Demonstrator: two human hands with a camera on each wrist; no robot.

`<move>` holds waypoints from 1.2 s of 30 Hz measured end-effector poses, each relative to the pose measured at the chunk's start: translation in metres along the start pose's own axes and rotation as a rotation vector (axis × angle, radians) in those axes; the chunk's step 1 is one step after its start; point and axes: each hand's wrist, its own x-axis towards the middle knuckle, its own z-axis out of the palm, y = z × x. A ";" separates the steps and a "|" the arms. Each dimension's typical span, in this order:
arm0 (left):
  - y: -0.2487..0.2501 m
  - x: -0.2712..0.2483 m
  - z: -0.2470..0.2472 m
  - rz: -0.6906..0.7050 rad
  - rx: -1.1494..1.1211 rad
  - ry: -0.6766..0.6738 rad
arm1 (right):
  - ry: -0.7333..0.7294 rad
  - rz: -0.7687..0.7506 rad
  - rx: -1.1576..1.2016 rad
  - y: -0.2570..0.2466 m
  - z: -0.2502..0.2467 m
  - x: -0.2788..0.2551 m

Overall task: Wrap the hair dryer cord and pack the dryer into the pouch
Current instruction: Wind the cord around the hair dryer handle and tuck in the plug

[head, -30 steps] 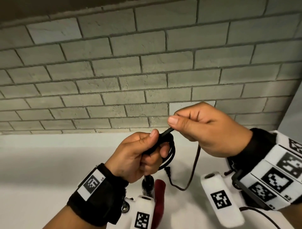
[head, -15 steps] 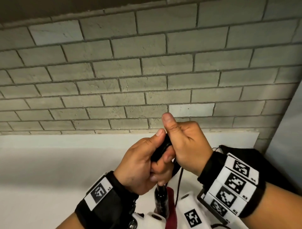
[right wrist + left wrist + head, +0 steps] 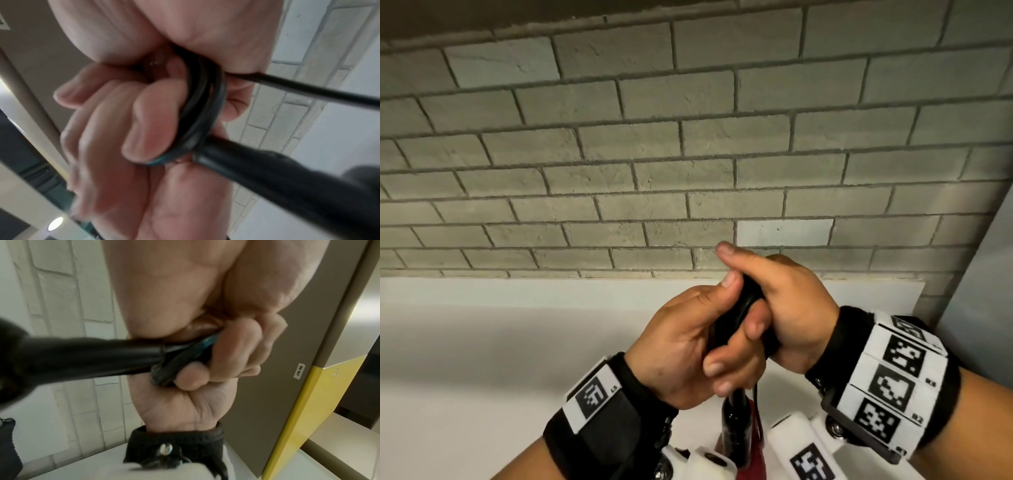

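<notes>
My left hand [image 3: 698,342] grips the black hair dryer handle [image 3: 736,428] together with the cord coils [image 3: 739,308] wound at its end. Pressed against it from the right, my right hand [image 3: 791,308] curls its fingers round the same coils, thumb raised. In the right wrist view the cord loop [image 3: 205,105] lies between the fingers, one cord strand [image 3: 308,91] runs off to the right, and the handle [image 3: 287,186] points down right. The left wrist view shows the handle [image 3: 82,356] entering both fists. A red part [image 3: 753,455] shows beside the handle. No pouch is clearly seen.
A white counter [image 3: 517,342] lies below the hands, with a grey brick wall [image 3: 654,171] behind it. A grey panel [image 3: 979,291] stands at the right, and a yellow edge [image 3: 308,402] shows there in the left wrist view. Dark fabric [image 3: 8,443] sits at the lower left.
My right hand has come in from the right, where it pulled the cord taut, and now closes against the left hand on the coils. The loose hanging cord has shortened.
</notes>
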 end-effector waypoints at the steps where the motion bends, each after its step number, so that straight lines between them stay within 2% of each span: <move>1: 0.001 0.002 0.000 0.001 0.007 0.003 | 0.013 -0.007 0.009 -0.001 0.000 0.001; 12: 0.001 0.012 0.002 0.034 -0.018 0.074 | 0.086 -0.030 0.074 -0.002 -0.002 0.012; 15: 0.001 0.013 0.005 0.059 0.088 0.187 | 0.071 -0.076 0.019 -0.003 -0.004 0.015; 18: -0.002 0.012 0.006 0.098 0.260 0.300 | -0.008 -0.126 -0.075 -0.002 -0.008 0.014; 20: -0.005 0.012 0.007 0.129 0.360 0.290 | -0.039 -0.093 -0.081 -0.001 -0.010 0.013; 26: 0.002 0.002 0.011 0.117 0.610 0.130 | -0.116 0.002 -0.132 -0.012 -0.012 0.016; 28: 0.002 0.002 0.011 0.136 0.565 0.144 | -0.156 0.024 -0.176 -0.014 -0.011 0.017; 31: -0.002 0.005 0.009 0.168 0.263 0.144 | -0.197 0.052 -0.164 -0.015 -0.006 0.017; 33: 0.000 0.007 0.003 0.173 0.060 0.135 | -0.138 -0.045 -0.181 -0.006 -0.009 0.021; 36: 0.011 0.007 -0.005 0.179 -0.142 0.092 | -0.032 -0.284 -0.292 0.012 -0.019 0.022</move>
